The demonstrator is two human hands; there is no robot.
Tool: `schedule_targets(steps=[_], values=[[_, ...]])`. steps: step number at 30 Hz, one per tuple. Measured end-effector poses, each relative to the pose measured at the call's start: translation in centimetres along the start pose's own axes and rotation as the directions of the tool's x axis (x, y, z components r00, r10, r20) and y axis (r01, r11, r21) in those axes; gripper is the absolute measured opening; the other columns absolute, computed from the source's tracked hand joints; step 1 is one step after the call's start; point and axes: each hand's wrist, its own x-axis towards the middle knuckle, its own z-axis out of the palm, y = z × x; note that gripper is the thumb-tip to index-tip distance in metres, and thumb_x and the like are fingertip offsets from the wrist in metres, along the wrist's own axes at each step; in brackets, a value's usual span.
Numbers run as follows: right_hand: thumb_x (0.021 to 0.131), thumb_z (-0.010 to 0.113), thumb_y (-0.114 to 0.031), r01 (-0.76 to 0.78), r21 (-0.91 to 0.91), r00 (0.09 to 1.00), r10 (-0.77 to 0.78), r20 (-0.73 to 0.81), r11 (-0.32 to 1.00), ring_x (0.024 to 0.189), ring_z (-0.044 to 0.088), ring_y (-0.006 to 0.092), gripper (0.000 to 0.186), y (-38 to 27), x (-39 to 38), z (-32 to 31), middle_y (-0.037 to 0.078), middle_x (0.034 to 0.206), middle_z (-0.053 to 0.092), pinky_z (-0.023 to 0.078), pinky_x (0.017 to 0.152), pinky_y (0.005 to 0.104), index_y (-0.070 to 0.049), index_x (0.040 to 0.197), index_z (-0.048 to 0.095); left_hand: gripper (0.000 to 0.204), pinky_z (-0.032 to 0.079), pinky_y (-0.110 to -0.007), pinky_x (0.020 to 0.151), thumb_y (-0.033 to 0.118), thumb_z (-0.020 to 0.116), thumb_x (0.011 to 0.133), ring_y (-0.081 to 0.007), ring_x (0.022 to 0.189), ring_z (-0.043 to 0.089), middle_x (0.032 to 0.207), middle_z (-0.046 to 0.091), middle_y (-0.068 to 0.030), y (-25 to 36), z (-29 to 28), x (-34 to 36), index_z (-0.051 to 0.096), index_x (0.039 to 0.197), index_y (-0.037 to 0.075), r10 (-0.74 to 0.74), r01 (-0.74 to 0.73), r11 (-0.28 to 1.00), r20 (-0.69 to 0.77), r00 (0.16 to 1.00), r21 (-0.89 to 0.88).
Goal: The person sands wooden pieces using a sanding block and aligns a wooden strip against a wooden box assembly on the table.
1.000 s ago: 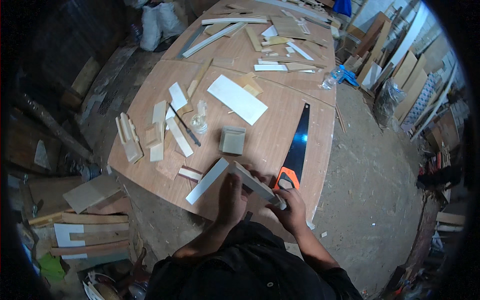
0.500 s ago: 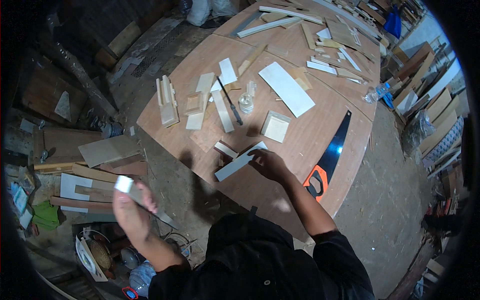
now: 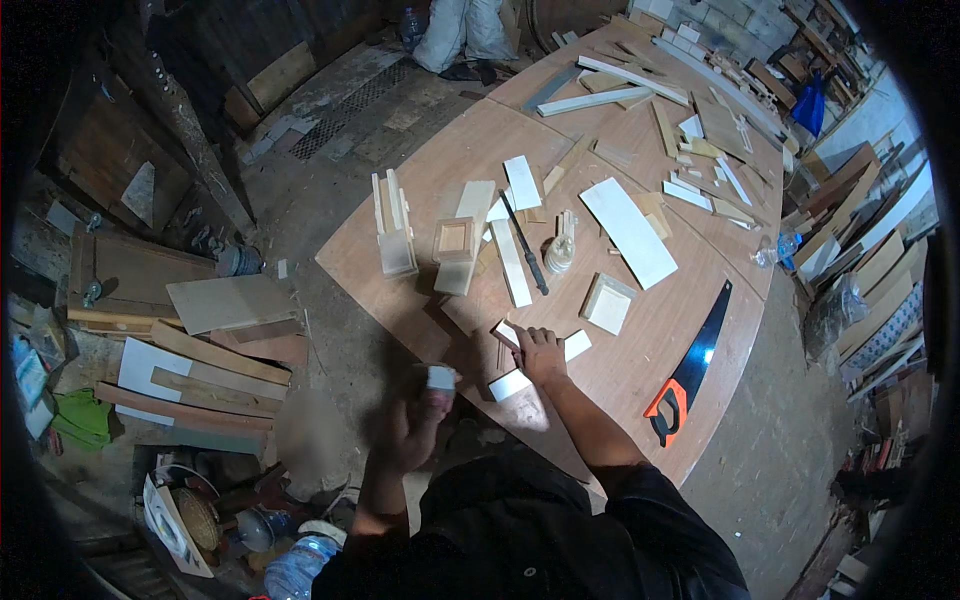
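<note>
Wood sits in our left hand point(image 3: 408, 430), well left of the saw point(image 3: 706, 354), its grip closed round a pale block point(image 3: 440, 378) that seems to hang just off the tabletop point(image 3: 650, 322). Nearer the saw, yet also left of it, our right hand point(image 3: 543, 353) rests over a white strip point(image 3: 578, 346), fingers at a small reddish-edged strip point(image 3: 507, 334); whether that grip pinches either one, we cannot tell. To handle these well, we would press lightly with flat fingers so neither strip skids, and hold the block firmly enough not to drop it. Our left forearm rises steeply, the hand upright; our right forearm slants forward and away from the saw, palm down, wrist nearly straight. Farther on, left of the saw, we see a shallow wooden box point(image 3: 608, 303) and a clear jar point(image 3: 559, 256), then a white board point(image 3: 628, 232). Just beyond the saw's tip is a clear bottle point(image 3: 767, 255).
</note>
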Motion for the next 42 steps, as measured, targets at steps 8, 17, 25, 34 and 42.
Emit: schedule_targets(steps=[8,17,25,34,42], values=[[0.103,0.045,-0.044,0.157,0.868,0.939,0.201,-0.278,0.471,0.088,0.053,0.0204,0.059,-7.8,-1.2,-17.9,0.015,0.119,0.057,0.045,0.077,0.031,-0.003,0.145,0.047,0.05,0.038,-0.029,0.047,0.048,0.042,0.105,-0.0119,0.051,0.05,0.063,0.054,-0.0032,0.2,-2.4,4.6,0.058,0.099,0.001,0.005,0.011,0.999,0.308,0.951,-0.049],[0.096,0.054,-0.035,0.324,0.319,0.822,-0.099,-0.56,0.89,0.082,0.05,0.025,0.046,-12.5,-7.9,-32.5,0.013,0.089,0.056,0.044,0.071,0.034,-0.009,0.131,0.067,0.037,0.049,-0.04,0.058,0.031,0.041,0.105,-0.0242,0.058,0.063,0.065,0.06,-0.0091,1.3,1.4,10.0,0.061,0.1,0.001,0.189,-0.119,0.981,0.626,0.757,-0.152],[0.085,0.061,-0.028,0.268,0.184,0.77,-0.095,-0.631,0.946,0.076,0.044,0.0233,0.051,-13.6,-10.8,-33.7,0.01,0.085,0.053,0.041,0.068,0.0333,-0.012,0.133,0.066,0.054,0.05,-0.046,0.06,0.049,0.037,0.104,-0.0332,0.062,0.066,0.062,0.06,-0.0106,2.5,3.2,10.9,0.063,0.1,0.001,0.294,-0.346,0.934,0.734,0.612,-0.086],[0.083,0.062,-0.025,0.17,0.246,0.809,0.007,-0.588,0.954,0.077,0.048,0.0269,0.053,-14.2,-9.7,-34.1,0.011,0.085,0.049,0.044,0.069,0.0343,-0.013,0.135,0.065,0.046,0.051,-0.046,0.073,0.038,0.042,0.104,-0.0342,0.08,0.068,0.08,0.065,-0.0181,2.4,4.5,10.5,0.063,0.104,-0.003,0.305,-0.336,0.935,0.737,0.604,-0.112],[0.094,0.055,-0.029,-0.044,0.378,0.784,0.267,-0.561,0.925,0.081,0.048,0.0232,0.05,-8.7,-18.8,-30.4,0.011,0.087,0.051,0.043,0.074,0.0343,-0.007,0.139,0.06,0.081,0.034,-0.025,0.04,0.084,0.046,0.084,-0.0068,0.045,0.042,0.057,0.045,0.0008,3.8,2.1,9.3,0.053,0.086,0.003,-0.072,0.304,0.931,0.712,0.698,-0.204]])
